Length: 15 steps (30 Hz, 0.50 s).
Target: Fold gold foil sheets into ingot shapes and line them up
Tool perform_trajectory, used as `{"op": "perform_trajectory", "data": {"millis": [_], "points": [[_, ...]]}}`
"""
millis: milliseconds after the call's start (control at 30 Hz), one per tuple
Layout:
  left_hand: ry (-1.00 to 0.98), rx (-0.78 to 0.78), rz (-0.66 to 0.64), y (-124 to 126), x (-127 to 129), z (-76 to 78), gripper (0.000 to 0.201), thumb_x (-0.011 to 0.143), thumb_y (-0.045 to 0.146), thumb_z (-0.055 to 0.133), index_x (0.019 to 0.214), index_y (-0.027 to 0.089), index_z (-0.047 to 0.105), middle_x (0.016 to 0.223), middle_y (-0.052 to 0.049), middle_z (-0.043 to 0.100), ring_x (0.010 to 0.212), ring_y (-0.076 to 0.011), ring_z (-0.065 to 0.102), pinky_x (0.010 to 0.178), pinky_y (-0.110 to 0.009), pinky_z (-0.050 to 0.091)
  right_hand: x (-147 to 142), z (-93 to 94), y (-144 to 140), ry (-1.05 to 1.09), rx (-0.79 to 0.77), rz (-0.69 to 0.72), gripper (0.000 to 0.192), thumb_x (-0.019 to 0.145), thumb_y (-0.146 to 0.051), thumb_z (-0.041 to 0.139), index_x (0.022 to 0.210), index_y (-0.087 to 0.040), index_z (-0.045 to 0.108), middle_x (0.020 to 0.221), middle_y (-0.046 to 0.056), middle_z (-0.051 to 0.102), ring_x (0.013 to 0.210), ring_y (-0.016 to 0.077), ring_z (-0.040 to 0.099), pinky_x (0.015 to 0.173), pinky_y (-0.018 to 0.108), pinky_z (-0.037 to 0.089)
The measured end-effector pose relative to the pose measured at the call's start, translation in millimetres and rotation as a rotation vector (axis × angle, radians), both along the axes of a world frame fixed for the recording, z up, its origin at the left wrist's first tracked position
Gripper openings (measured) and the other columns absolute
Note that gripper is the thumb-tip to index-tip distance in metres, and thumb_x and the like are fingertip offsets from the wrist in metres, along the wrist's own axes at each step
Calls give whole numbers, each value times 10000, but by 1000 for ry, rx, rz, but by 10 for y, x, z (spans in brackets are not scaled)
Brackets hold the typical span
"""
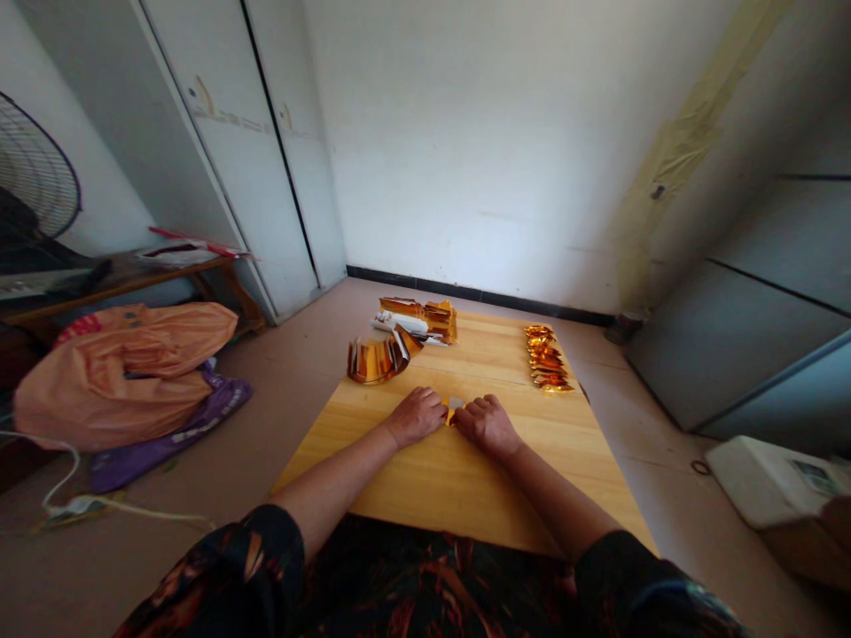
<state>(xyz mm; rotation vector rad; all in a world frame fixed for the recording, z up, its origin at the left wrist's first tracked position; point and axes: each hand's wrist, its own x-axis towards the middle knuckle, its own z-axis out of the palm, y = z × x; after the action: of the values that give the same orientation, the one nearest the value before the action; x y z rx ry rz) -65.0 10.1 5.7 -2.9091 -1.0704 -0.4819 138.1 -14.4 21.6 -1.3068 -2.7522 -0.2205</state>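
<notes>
Between my two hands, on the wooden table [399, 478], lies a small piece of gold foil paper [453, 409] with a pale side showing. My left hand [420, 416] has its fingers closed on the foil's left edge. At the other edge, my right hand [487, 425] presses with curled fingers. Beyond my left hand stands a curved stack of gold foil sheets [373, 361]. More flat gold sheets [439, 319] lie behind it, beside a white packet [400, 323]. Over on the right, a row of folded gold foil pieces [546, 359] sits near the table edge.
Left of the table, an orange bag [120, 363] and a purple bag [179, 434] rest on the floor near a white cord [73, 474]. A fan [36, 168] stands beyond them. Grey cabinets [219, 133] and a white box [771, 478] flank the table.
</notes>
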Motion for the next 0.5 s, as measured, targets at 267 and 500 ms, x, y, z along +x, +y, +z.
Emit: {"op": "perform_trajectory", "data": {"millis": [267, 500], "points": [[-121, -111, 31, -30, -20, 30, 160, 797, 299, 596, 915, 211, 659, 865, -53, 595, 878, -197, 509, 825, -334, 409, -30, -46, -97, -37, 34, -19, 221, 931, -179, 406, 913, -169, 626, 838, 84, 633, 800, 204, 493, 808, 356, 266], [-147, -67, 64, -67, 62, -14, 149, 842, 204, 508, 877, 196, 652, 846, -59, 581, 868, -192, 507, 826, -332, 419, -55, -88, -97, 67, -1, -191, 184, 921, -184, 448, 881, -169, 627, 881, 72, 633, 855, 194, 503, 753, 301, 306]]}}
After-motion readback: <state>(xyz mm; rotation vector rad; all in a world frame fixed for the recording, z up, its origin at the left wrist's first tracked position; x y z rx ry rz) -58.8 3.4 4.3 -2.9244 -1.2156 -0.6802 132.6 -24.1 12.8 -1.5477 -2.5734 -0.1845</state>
